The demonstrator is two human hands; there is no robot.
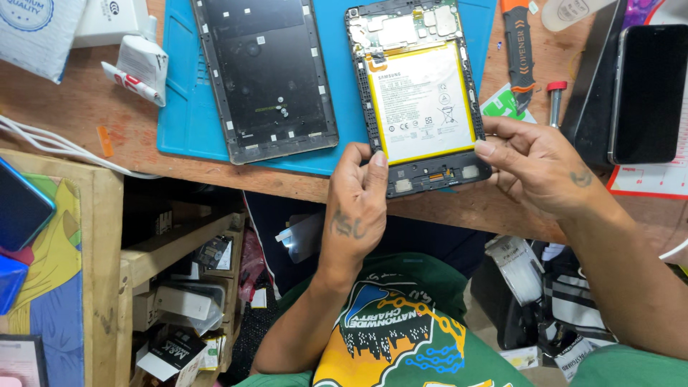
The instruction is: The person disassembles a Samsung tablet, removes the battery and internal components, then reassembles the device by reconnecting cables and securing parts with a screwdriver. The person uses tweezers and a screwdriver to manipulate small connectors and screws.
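Nearest the camera is the person's green shirt (401, 337) with a printed design, at the bottom middle. From there, left to right.

At the far left edge a blue phone (21, 208) lies on a wooden shelf unit (100, 236), with small boxes stacked on the shelves below. Far of that, on the wooden workbench (79, 100), a squeezed white tube (140, 68) lies beside white cables (50, 143).

A blue work mat (179, 107) covers the middle of the bench. On its left part rests a dark back cover (265, 79), inner side up, untouched by either hand.

Right of it lies the opened tablet (419, 97), its white battery and circuit board showing, its near end hanging over the mat's edge. The left hand (355, 208) reaches up from the near side, fingers curled together with the fingertips pressed on the tablet's near-left corner. The right hand (541, 168) comes in from the right, thumb and forefinger pinched on the tablet's near-right corner, the other fingers loose.

Further right, an orange utility knife (517, 50) lies on the bench, then a small red-capped vial (556, 100). At the far right a black phone (648, 93) rests screen up, just beside a dark flat slab.
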